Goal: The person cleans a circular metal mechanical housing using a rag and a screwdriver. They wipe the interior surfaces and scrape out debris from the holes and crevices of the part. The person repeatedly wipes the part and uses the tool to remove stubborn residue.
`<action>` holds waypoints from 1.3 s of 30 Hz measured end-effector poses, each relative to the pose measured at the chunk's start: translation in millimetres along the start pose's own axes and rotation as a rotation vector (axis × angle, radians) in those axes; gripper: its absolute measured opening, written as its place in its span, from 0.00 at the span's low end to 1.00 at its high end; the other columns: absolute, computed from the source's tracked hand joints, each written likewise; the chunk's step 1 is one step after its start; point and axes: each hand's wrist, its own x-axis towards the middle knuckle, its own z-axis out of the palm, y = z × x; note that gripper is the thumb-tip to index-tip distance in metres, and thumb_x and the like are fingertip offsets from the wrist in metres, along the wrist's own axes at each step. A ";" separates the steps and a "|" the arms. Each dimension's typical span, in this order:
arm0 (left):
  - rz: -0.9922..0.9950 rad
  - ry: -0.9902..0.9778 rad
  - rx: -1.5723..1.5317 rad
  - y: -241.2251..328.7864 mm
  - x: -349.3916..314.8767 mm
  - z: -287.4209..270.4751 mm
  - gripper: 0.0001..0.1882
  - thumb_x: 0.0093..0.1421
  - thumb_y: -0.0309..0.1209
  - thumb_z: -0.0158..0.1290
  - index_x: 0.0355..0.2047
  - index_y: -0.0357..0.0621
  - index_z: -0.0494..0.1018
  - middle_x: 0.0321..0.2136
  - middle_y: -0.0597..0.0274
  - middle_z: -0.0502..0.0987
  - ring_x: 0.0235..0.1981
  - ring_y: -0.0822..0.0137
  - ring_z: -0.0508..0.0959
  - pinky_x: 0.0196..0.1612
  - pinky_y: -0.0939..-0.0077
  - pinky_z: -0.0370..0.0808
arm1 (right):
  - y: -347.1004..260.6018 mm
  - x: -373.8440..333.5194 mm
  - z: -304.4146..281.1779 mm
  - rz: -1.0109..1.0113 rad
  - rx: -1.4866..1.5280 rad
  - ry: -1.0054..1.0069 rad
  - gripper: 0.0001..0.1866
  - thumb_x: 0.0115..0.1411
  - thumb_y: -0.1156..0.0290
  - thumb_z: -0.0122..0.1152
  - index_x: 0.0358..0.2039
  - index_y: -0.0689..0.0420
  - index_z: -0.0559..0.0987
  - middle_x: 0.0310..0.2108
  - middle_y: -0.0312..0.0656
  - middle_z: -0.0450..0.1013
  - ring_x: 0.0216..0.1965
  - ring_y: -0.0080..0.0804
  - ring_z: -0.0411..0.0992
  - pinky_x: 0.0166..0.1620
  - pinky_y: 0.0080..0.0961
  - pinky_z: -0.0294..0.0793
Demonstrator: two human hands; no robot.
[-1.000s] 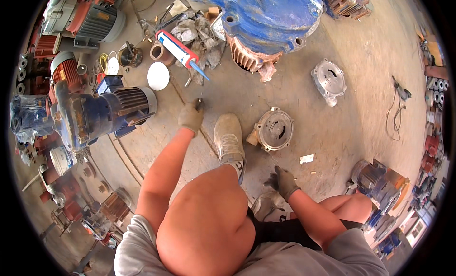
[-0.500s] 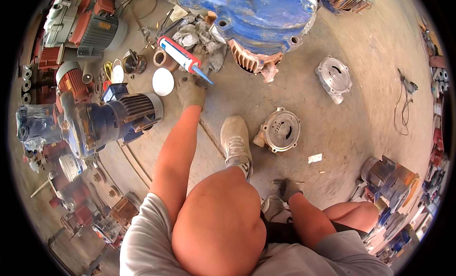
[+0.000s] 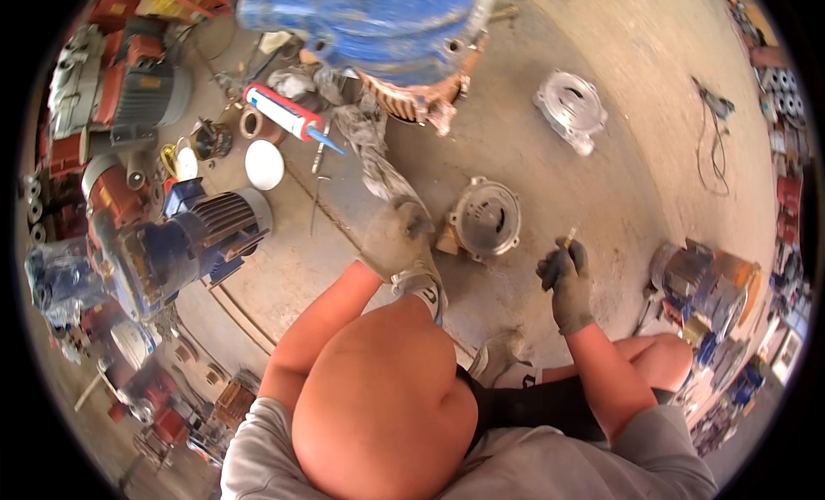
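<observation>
My left hand [image 3: 397,238], in a dusty work glove, is closed on the end of a grey rag [image 3: 375,156], just above my shoe. The rag stretches back toward the heap near a blue machine housing [image 3: 369,27]. My right hand [image 3: 569,289], gloved too, is raised over the floor at the right, its fingers pinched on a small thin yellowish stick [image 3: 571,236]. Between the hands lies a round metal cover [image 3: 487,218] with bolt lugs; a second metal cover [image 3: 571,109] rests farther off. Red-and-white sealant cartridge [image 3: 279,110] with a blue nozzle lies at the far left.
A white disc [image 3: 264,165] and a metal ring [image 3: 258,124] sit near the cartridge. A blue electric motor [image 3: 189,233] stands at the left, with more machinery beyond. Another motor [image 3: 705,281] is at the right. A coiled cable [image 3: 713,139] lies on the far-right floor.
My left hand has come back from beside the cartridge toward my shoe, drawing the rag out with it. My right hand has risen forward from beside my leg. The view has shifted.
</observation>
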 end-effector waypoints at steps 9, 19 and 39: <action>-0.744 -0.495 -1.032 83.6 53.5 -17.5 0.09 0.71 0.28 0.59 0.47 0.35 0.79 0.32 0.59 0.82 0.29 0.68 0.80 0.33 0.75 0.76 | 0.9 -18.8 20.2 0.157 -0.006 -0.180 0.19 0.77 0.56 0.62 0.56 0.57 0.82 0.30 0.33 0.76 0.23 0.20 0.67 0.27 0.22 0.66; -0.200 -0.682 -0.633 97.5 37.5 -6.7 0.14 0.68 0.34 0.63 0.48 0.38 0.85 0.33 0.55 0.86 0.32 0.65 0.84 0.40 0.68 0.81 | -17.0 -20.6 58.7 0.403 0.290 -0.363 0.15 0.75 0.59 0.67 0.50 0.57 0.82 0.32 0.36 0.75 0.25 0.21 0.66 0.29 0.22 0.66; 0.052 -1.100 -0.163 153.7 73.5 -44.5 0.27 0.60 0.48 0.71 0.51 0.42 0.82 0.41 0.49 0.87 0.44 0.50 0.88 0.49 0.56 0.84 | -90.0 -41.7 -39.5 0.048 -0.777 -0.257 0.11 0.63 0.66 0.76 0.41 0.60 0.88 0.32 0.40 0.83 0.32 0.26 0.78 0.38 0.30 0.79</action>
